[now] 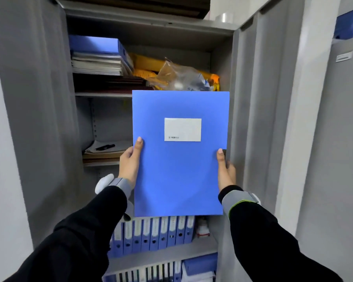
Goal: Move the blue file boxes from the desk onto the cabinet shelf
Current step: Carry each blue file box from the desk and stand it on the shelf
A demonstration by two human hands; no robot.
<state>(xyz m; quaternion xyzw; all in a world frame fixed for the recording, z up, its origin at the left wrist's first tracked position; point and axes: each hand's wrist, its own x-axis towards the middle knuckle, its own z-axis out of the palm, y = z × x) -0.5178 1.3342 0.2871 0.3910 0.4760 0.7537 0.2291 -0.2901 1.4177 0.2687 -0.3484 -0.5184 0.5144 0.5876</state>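
Box in transit: blue file box (178, 169) held upright in front of open cabinet (251, 98), broad face w/ white label (182, 129) toward camera.
L hand (129, 165) & R hand (225, 171) clamp opposite side edges, thumbs flat on front; other fingers hidden behind, state n/k. Judgement: turn box spine-out, keep level, aim for middle shelf (104, 163) gap right of paper stack (106, 149); clear door edges before sliding in.

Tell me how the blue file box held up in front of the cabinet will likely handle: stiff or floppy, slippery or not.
The blue file box looks stiff: its face stays flat with only the left hand and right hand gripping its side edges. Its smooth, slightly glossy cover may be somewhat slippery. It is probably light, since the thumbs lie loosely on its face, though its contents are hidden.
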